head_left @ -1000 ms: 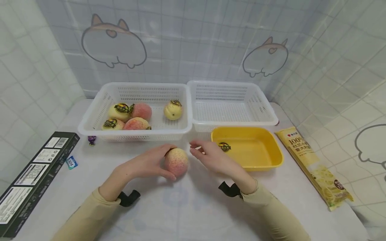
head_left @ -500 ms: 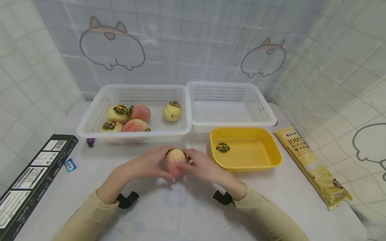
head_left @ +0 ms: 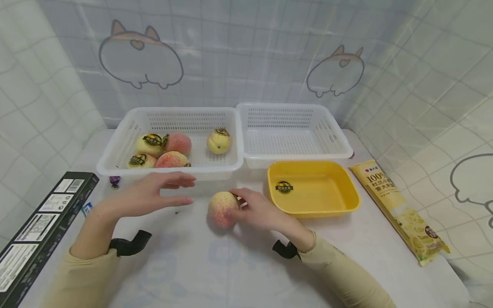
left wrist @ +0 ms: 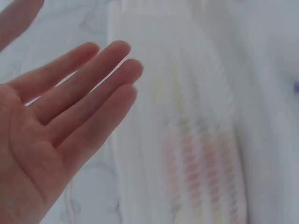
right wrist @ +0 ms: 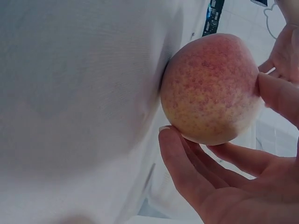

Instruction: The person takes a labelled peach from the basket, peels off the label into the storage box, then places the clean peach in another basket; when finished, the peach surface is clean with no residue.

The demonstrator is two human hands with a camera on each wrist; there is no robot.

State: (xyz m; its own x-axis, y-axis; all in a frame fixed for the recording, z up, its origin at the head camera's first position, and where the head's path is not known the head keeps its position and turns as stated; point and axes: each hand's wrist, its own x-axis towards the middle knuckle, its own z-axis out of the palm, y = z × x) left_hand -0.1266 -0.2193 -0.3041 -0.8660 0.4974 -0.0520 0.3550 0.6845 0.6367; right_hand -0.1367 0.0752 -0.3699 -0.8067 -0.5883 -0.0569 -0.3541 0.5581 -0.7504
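Note:
A yellow and pink peach (head_left: 222, 209) sits on the white tablecloth in the middle of the head view. My right hand (head_left: 259, 209) grips it from the right, its thumb on the near side and fingers at the far side. In the right wrist view the peach (right wrist: 212, 88) lies between that thumb and the fingertips. My left hand (head_left: 148, 194) hovers to the left, just before the left basket, holding nothing. Its fingers (left wrist: 93, 88) are straight and spread from the thumb in the left wrist view.
A white basket (head_left: 219, 166) holding several peaches stands at the back left. Beside it is another white basket (head_left: 296, 152). In front lies a yellow tub (head_left: 316, 192) with a black sticker. A pasta packet (head_left: 398, 209) lies right, a long black box (head_left: 46, 231) left.
My right hand has reached left and taken hold of the peach. The left hand has let go of it and moved away to the left. The peach has stayed on the table.

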